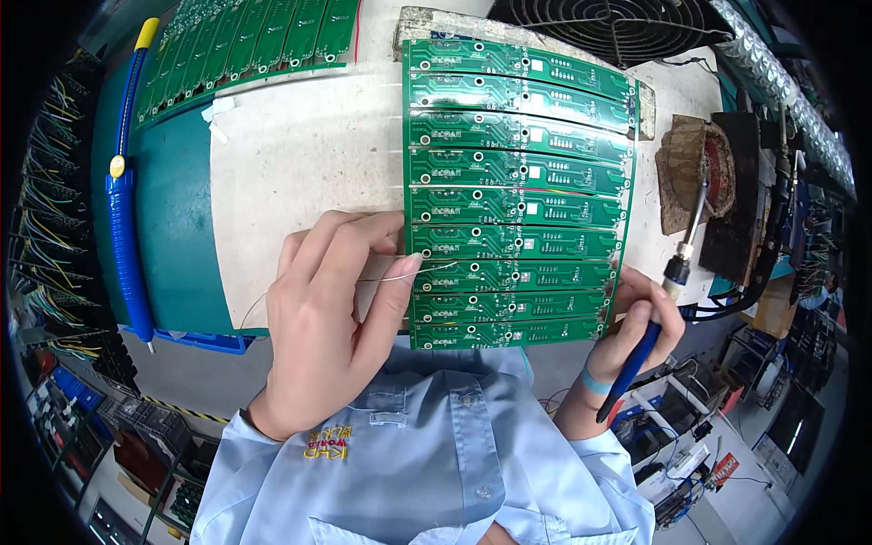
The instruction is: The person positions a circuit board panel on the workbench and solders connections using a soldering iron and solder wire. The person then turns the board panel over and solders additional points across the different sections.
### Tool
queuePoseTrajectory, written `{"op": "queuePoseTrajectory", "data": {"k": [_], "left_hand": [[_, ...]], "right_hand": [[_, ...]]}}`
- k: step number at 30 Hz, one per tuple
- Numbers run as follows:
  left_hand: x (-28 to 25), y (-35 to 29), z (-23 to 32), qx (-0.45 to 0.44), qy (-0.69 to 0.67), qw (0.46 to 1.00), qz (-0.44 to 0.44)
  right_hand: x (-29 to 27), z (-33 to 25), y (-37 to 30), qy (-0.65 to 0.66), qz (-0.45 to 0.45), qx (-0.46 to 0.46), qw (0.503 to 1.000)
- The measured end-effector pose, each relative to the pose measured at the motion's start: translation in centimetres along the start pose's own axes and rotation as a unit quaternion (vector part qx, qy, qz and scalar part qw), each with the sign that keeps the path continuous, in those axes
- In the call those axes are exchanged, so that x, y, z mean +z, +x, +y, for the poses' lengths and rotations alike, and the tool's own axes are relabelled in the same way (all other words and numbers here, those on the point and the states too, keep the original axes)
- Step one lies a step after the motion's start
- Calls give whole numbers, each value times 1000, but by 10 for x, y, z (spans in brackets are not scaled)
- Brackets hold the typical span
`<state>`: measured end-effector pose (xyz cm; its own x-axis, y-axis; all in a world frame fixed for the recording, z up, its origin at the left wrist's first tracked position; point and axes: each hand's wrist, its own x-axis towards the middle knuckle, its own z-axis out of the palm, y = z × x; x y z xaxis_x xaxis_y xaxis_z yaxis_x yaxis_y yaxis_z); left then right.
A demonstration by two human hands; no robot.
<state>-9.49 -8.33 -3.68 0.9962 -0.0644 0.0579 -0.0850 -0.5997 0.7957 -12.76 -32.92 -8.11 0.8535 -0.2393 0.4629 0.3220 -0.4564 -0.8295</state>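
A green circuit board panel (495, 207), made of several long strips side by side, lies in front of me. My left hand (327, 295) is at its left edge, thumb and forefinger closed on a thin solder wire (438, 269) whose end reaches over the lower strips. At the right edge, my right hand (656, 320) is closed around a soldering iron (642, 356) with a blue handle. The iron's metal tip points up and away, clear of the board. Some right fingertips are hidden behind the panel's edge.
A blue desoldering pump (127, 236) lies at the left on the green mat (177, 227). Another green board panel (254, 36) is at the back left. A round brown tip-cleaning holder (695, 177) stands at the right, and a black fan grille (618, 20) at the back.
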Motion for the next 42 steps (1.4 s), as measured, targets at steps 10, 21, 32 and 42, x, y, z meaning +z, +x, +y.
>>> {"op": "queuePoseTrajectory", "data": {"k": [10,21,32,42], "left_hand": [[8,-14,-2,-61,-283,957,-31],[7,-18,-4,78,-279,957,-14],[0,-15,15,-185,-233,955,-22],[4,-5,-11,-29,-73,994,75]], "right_hand": [[-4,4,-6,-229,-64,-122,964],[5,10,-12,-193,21,-110,975],[6,1,-11,-123,61,-14,990],[6,-71,10,-110,-111,-102,983]]}}
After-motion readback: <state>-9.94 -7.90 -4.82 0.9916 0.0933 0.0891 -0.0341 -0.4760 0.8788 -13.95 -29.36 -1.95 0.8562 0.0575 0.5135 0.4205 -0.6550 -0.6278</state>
